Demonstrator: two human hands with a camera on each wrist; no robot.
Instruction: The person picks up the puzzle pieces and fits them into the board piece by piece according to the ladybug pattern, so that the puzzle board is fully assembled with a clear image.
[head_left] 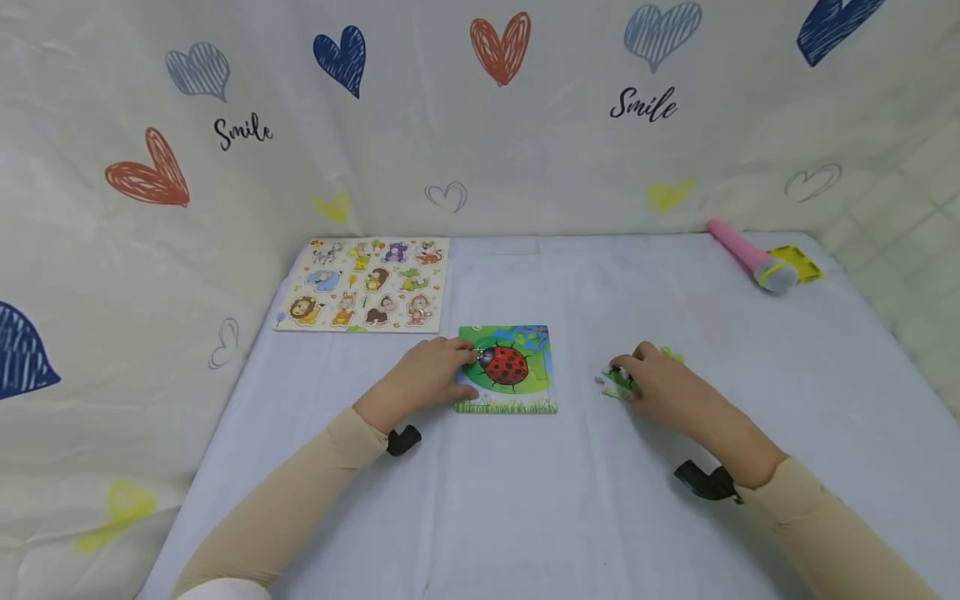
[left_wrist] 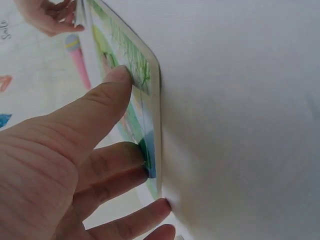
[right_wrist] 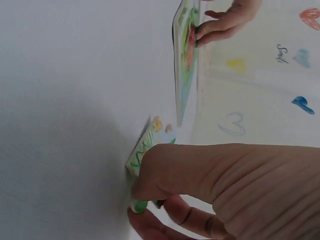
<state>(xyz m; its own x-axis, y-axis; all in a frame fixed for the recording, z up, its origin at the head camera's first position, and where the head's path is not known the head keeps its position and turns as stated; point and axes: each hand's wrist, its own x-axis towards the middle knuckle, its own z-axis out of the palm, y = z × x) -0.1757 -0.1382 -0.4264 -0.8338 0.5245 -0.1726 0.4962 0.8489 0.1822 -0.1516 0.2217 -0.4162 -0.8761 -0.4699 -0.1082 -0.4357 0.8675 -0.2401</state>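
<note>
A square ladybug jigsaw puzzle [head_left: 534,385] lies flat on the white-covered table, with grass along its near edge. My left hand [head_left: 423,373] rests on its left side, thumb and fingertips spread on the picture, as the left wrist view shows close up. To the right of the puzzle, my right hand [head_left: 667,390] pinches a jigsaw piece [head_left: 617,390] with green and grass print, low over the cloth. In the right wrist view this piece [right_wrist: 145,145] is tilted and partly covered by the thumb. Another green bit [head_left: 672,354] peeks out beyond the right hand.
An animal puzzle board [head_left: 360,287] lies at the back left. A pink toy microphone [head_left: 742,250] lies at the back right, beside a small yellow tray [head_left: 804,263]. A cloth printed with hearts [head_left: 501,50] hangs behind the table.
</note>
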